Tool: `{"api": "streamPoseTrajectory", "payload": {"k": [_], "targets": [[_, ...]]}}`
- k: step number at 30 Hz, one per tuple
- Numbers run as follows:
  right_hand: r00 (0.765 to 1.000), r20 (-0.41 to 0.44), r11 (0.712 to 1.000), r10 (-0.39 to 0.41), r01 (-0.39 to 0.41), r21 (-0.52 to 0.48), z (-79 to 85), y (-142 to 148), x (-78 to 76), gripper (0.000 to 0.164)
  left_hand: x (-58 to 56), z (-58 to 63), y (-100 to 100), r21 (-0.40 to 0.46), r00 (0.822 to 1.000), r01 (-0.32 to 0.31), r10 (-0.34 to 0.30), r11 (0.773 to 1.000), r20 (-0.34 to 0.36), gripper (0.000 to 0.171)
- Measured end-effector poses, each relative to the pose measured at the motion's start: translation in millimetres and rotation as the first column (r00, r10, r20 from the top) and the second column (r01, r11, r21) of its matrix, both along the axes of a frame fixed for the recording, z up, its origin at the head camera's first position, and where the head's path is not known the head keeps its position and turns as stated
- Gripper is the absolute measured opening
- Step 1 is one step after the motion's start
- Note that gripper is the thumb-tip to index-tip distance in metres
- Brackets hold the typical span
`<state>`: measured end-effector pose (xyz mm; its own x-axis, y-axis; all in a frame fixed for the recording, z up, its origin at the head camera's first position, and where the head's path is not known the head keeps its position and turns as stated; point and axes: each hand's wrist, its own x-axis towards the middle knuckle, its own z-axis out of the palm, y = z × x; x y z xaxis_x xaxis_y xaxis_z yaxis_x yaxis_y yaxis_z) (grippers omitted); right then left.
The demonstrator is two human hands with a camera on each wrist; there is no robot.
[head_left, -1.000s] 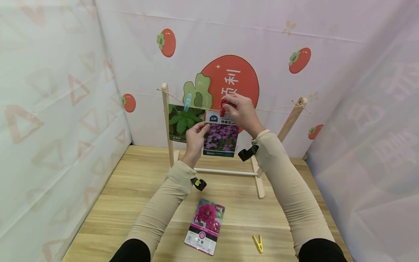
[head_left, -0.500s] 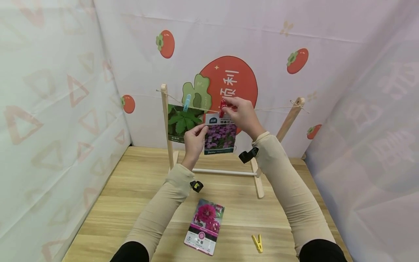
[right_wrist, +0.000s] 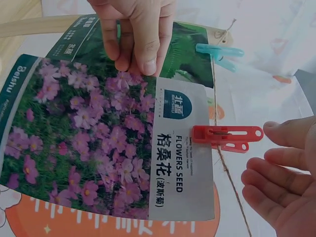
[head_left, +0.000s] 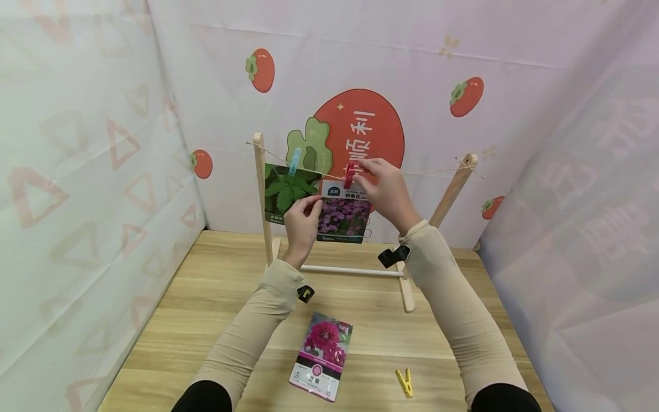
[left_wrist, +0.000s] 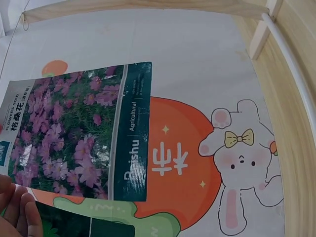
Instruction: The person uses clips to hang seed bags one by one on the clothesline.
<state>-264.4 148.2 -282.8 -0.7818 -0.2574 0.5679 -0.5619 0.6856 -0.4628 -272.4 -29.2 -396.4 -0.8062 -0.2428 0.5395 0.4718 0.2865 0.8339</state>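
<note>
A seed packet with purple-pink flowers (head_left: 342, 217) hangs at the twine line (right_wrist: 232, 182), its top edge held by a red clothespin (right_wrist: 205, 133). My left hand (head_left: 301, 226) pinches the packet's left edge between thumb and fingers, as the right wrist view also shows. Right beside the red clothespin is my right hand (head_left: 390, 193); its thumb and fingers are spread apart, the thumb tip close to the clothespin's handle end (right_wrist: 256, 133). Left of this packet, a green-leaf packet (head_left: 285, 191) hangs from a light blue clothespin (head_left: 295, 162), partly covered by the left hand.
Two wooden posts, left (head_left: 264, 200) and right (head_left: 453, 191), carry the twine, with a white rod (head_left: 355, 270) low between them. On the wooden table (head_left: 195, 320) lie a magenta-flower packet (head_left: 321, 356) and a yellow clothespin (head_left: 405, 382). Printed cloth surrounds the table.
My right fingers have come off the red clothespin, which stays on the packet and twine. The flower packet and both hands have shifted slightly down. The left hand still pinches the packet's edge.
</note>
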Motion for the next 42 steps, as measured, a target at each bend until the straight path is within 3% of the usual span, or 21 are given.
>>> {"api": "streamPoseTrajectory", "payload": {"k": [7,13,19,26,34,38,42], "targets": [[0.989,-0.133,0.994,0.060,-0.046,0.101,-11.5,5.2,15.5,0.048,3.7,-0.9,-5.2,-0.012,1.000,0.008,-0.007,1.000,0.003,0.025],[0.986,-0.130,0.986,0.100,-0.081,0.146,-27.0,9.2,26.6,0.059,15.9,5.3,-10.4,-0.116,0.999,0.049,-0.050,0.992,-0.003,0.031],[0.990,-0.078,0.979,0.121,-0.106,0.174,-48.3,12.8,32.1,0.069,25.4,1.2,-17.0,-0.287,0.996,0.084,-0.089,0.954,-0.002,0.038],[0.994,0.065,0.964,0.091,-0.104,0.244,-70.2,18.5,42.7,0.087,31.0,-11.2,-23.1,-0.444,0.991,0.124,-0.130,0.887,0.018,0.048],[0.984,0.173,0.968,0.045,-0.086,0.236,-93.3,25.1,53.7,0.088,39.2,-22.8,-26.7,-0.473,0.972,0.232,-0.184,0.850,0.146,0.059],[0.987,0.159,0.974,0.038,-0.072,0.215,-105.0,31.1,58.4,0.088,42.8,-29.4,-27.7,-0.477,0.962,0.270,-0.210,0.836,0.176,0.061],[0.993,0.115,0.987,0.030,-0.048,0.156,-118.8,37.5,65.0,0.076,47.3,-37.1,-29.2,-0.477,0.953,0.299,-0.238,0.827,0.186,0.059]]}}
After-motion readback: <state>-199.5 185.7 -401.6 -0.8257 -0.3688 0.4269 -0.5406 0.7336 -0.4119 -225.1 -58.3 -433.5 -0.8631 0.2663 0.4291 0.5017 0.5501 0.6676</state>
